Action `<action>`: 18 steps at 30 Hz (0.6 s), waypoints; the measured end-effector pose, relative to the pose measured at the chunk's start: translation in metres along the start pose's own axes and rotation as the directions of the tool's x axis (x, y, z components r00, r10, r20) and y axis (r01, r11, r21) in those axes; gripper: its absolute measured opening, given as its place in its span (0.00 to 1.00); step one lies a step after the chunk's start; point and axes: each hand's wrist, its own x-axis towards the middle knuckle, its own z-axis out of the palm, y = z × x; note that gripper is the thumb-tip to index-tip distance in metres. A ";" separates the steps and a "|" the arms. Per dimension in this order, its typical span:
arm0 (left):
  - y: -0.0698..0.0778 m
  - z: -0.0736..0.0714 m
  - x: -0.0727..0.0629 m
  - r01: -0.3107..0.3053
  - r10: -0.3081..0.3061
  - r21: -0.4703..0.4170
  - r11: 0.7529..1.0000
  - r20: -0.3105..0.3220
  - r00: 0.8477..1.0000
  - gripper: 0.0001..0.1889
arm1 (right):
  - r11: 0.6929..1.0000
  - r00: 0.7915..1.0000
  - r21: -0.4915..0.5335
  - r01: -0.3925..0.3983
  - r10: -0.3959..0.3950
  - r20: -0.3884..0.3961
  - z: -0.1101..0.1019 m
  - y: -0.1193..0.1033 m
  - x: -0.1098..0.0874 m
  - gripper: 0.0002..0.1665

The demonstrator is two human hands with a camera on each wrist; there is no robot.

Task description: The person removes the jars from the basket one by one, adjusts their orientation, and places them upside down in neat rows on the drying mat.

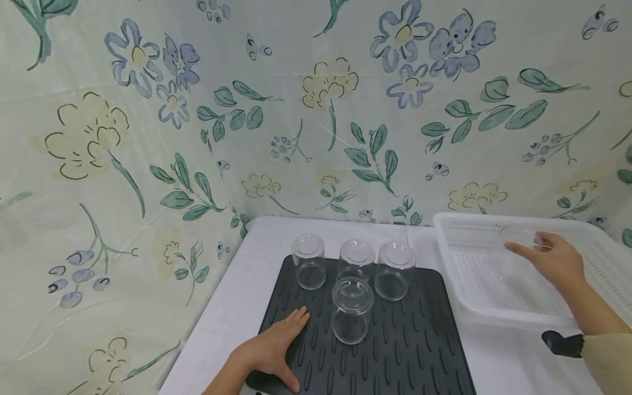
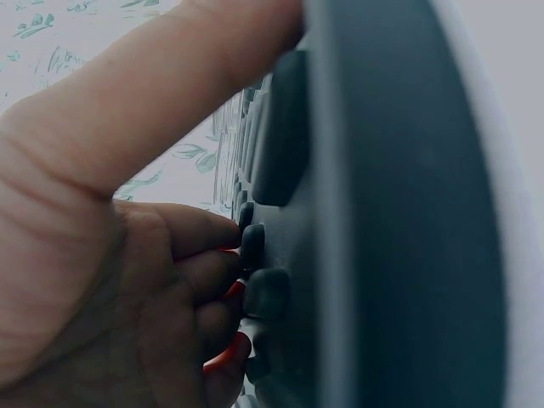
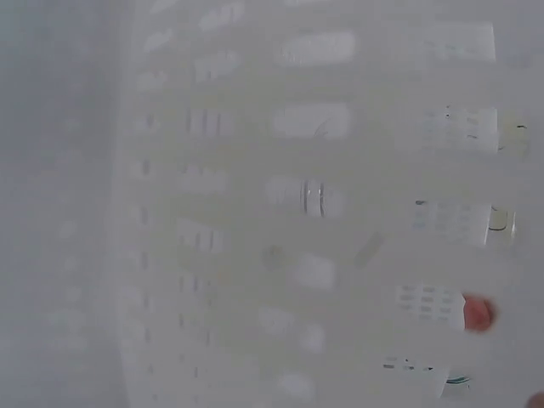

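Note:
Four clear drinking glasses stand on a black ridged mat [image 1: 410, 340]. One glass [image 1: 351, 323] is in front, with a left glass [image 1: 309, 269], a middle glass [image 1: 355, 255] and a right glass [image 1: 395, 274] behind it; they look upside down. My left hand [image 1: 274, 343] rests on the mat's left side, fingers spread and thumb near the front corner. In the left wrist view its fingertips touch the mat's ridges. Over the white basket, my right hand [image 1: 560, 260] holds another clear glass [image 1: 518, 236] between thumb and fingers. That glass is faint against the basket.
The white perforated basket [image 1: 474, 315] stands right of the mat on a white-covered table [image 1: 222, 307]. Floral cloth [image 1: 296, 137] hangs behind the table and along its left. Basket wall fills most of the right wrist view.

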 end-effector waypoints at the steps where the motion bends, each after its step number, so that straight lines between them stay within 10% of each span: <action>1: 0.000 0.000 0.000 0.000 0.000 -0.004 1.000 0.001 1.000 0.68 | 1.000 1.000 -0.003 0.003 -0.003 -0.001 0.000 0.000 -0.001 0.63; 18: -0.001 0.001 0.000 -0.005 0.005 -0.003 1.000 -0.008 1.000 0.68 | 0.996 0.995 0.016 0.092 -0.091 -0.040 -0.003 -0.012 -0.038 0.59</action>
